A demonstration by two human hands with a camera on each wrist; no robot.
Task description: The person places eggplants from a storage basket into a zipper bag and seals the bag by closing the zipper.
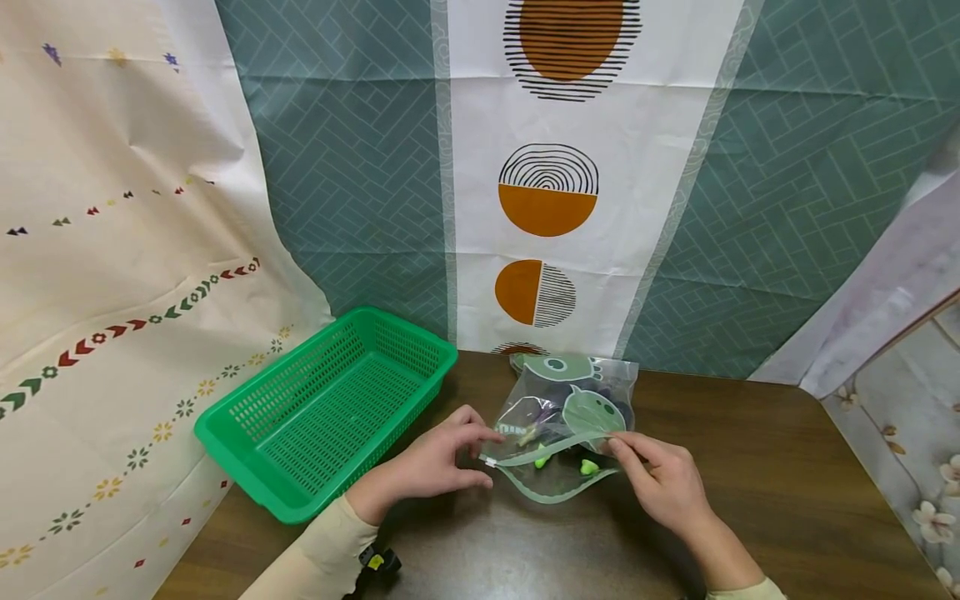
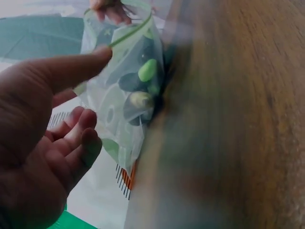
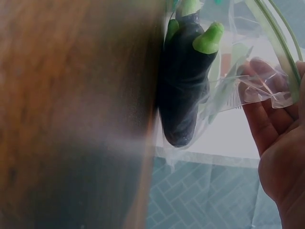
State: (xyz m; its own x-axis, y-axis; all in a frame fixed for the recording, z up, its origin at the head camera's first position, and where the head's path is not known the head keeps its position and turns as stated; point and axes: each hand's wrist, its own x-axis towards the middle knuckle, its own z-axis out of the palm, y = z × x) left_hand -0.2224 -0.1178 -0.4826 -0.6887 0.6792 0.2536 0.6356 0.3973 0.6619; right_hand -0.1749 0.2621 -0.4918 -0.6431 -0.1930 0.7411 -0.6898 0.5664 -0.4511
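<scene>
A clear zip bag (image 1: 517, 408) with green cartoon prints and a pale green zip edge lies on the table, its mouth gaping toward me. Inside are several dark eggplants (image 3: 183, 81) with bright green stems, partly hidden by the prints in the head view. My right hand (image 1: 663, 483) pinches the right end of the bag's mouth between thumb and fingers. At the mouth's left end, by the white zip slider (image 1: 490, 462), my left hand (image 1: 442, 457) has its thumb and fingers apart, with nothing gripped between them.
A green plastic basket (image 1: 442, 354) with perforated sides stands on the brown table (image 1: 757, 475), left of the bag. Patterned cloth sheets (image 1: 360, 167) hang behind the table and along its left side.
</scene>
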